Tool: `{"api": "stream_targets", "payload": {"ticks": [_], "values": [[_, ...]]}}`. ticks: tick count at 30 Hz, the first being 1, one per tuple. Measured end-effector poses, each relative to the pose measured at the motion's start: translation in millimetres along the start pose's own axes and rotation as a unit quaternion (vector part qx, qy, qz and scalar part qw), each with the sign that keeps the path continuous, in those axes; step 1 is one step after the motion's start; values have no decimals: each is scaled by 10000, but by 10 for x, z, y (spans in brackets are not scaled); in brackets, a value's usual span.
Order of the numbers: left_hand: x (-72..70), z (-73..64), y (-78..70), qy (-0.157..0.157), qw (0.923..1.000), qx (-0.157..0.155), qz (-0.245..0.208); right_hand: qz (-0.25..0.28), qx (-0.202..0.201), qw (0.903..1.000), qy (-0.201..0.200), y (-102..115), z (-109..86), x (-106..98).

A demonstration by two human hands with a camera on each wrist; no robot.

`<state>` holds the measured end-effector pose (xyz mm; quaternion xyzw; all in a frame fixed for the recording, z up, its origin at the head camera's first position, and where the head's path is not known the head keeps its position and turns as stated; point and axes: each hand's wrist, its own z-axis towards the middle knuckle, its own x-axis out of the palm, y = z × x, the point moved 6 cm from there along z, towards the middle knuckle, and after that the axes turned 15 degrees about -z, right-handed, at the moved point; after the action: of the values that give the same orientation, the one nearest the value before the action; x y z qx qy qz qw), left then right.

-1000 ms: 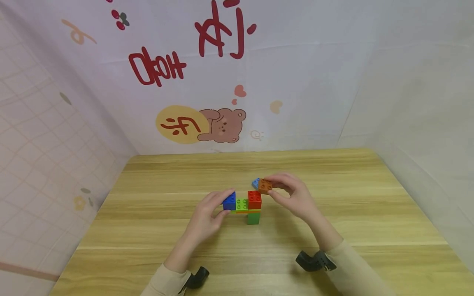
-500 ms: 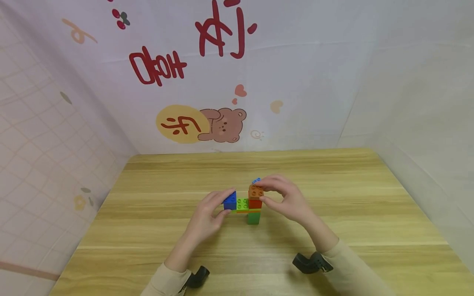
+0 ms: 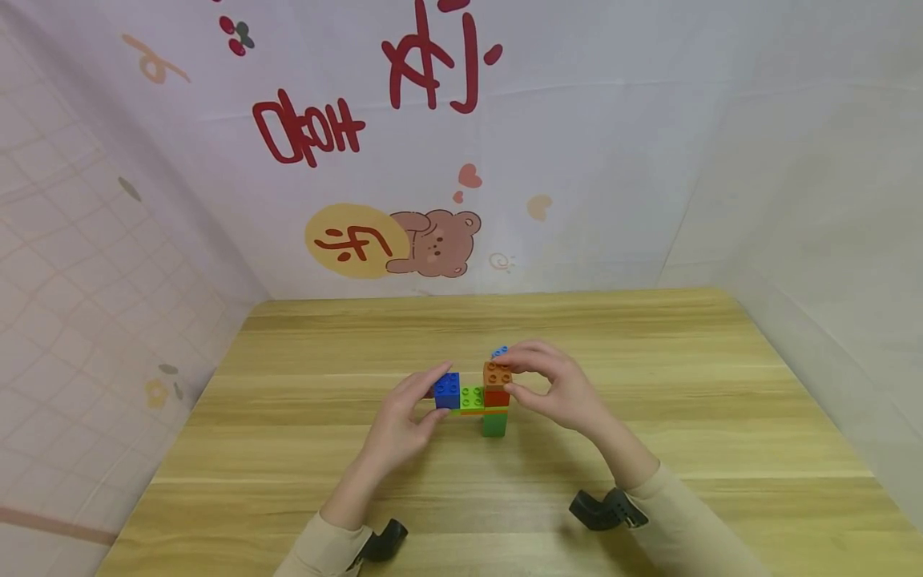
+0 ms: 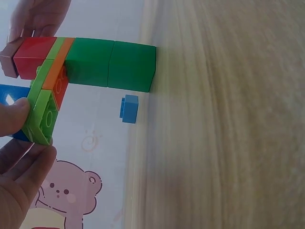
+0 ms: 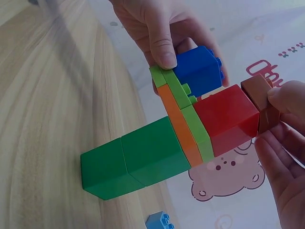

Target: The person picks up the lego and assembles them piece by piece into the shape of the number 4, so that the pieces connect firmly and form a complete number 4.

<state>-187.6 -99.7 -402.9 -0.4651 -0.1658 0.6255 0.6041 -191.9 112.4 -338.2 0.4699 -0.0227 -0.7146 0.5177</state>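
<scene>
Two stacked green blocks form an upright column bearing an orange plate and lime-green pieces that jut out to the left. On top at the right sits a red block; at the left end stands a dark blue block. My left hand grips this left end, thumb and fingers on either side of the blue block and the lime piece under it. With thumb and fingertips, my right hand pinches a thin brown block, which lies squarely over the red one.
A small light blue block lies on the wooden table behind the column, partly hidden by the right hand in the head view. A printed white cloth hangs beyond the table's far edge.
My right hand has brought the brown block leftward from beside the red block onto its top and straightened it. The left hand stays on the blue end, its upper fingers shifted slightly.
</scene>
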Motion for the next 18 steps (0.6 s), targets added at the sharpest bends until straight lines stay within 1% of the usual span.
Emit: {"api": "stream_targets", "payload": {"ticks": [4, 7, 11, 14, 18], "values": [[4, -2, 22, -15, 9998, -135, -118, -60, -22, 10000, -32, -34, 1, 16], [6, -3, 43, -31, 9996, -205, -202, -132, -12, 9999, -35, -139, -20, 66], [6, -1, 76, -104, 9983, -398, -402, -212, 16, 9998, 14, -281, -48, 125], [3, 3, 92, -183, 9963, -579, -613, -199, -24, 9998, 24, -318, -51, 131], [3, 10, 97, -260, 9937, -729, -816, -176, -119, 9998, -26, -316, -45, 116]]}}
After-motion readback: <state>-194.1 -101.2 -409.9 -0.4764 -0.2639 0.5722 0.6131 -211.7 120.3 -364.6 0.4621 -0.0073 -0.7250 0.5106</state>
